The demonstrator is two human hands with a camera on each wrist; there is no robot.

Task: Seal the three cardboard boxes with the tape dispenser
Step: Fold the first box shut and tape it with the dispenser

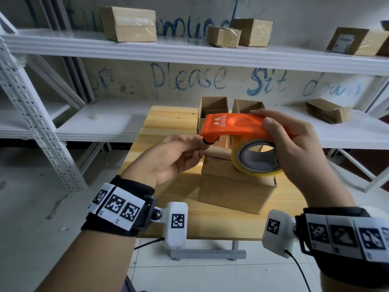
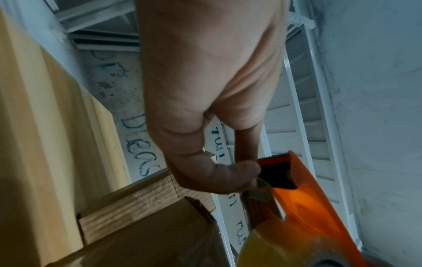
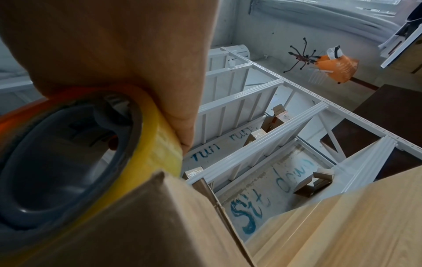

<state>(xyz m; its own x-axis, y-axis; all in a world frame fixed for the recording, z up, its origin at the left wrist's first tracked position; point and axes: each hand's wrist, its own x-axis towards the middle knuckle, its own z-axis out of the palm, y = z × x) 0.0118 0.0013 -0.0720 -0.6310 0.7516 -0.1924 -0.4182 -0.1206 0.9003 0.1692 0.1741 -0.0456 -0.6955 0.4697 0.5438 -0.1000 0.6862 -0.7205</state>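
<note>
- Nearest the head camera, our wrists carry black bands with white coded markers.
- Our right hand (image 1: 299, 150) grips the orange tape dispenser (image 1: 235, 125), fingers over the top and thumb on the near side, holding it in the air above the closed cardboard box (image 1: 233, 190).
- Our left hand (image 1: 168, 159) pinches the loose tape end (image 2: 259, 194) at the dispenser's black front edge, as the left wrist view shows.
- The yellowish tape roll (image 1: 255, 158) hangs in the dispenser, just over the closed box's top.
- That box stands on the wooden surface (image 1: 168, 123); two open boxes (image 1: 212, 108) stand behind it at the far edge.
- More cartons sit on the white shelves (image 1: 189, 51) beyond.
</note>
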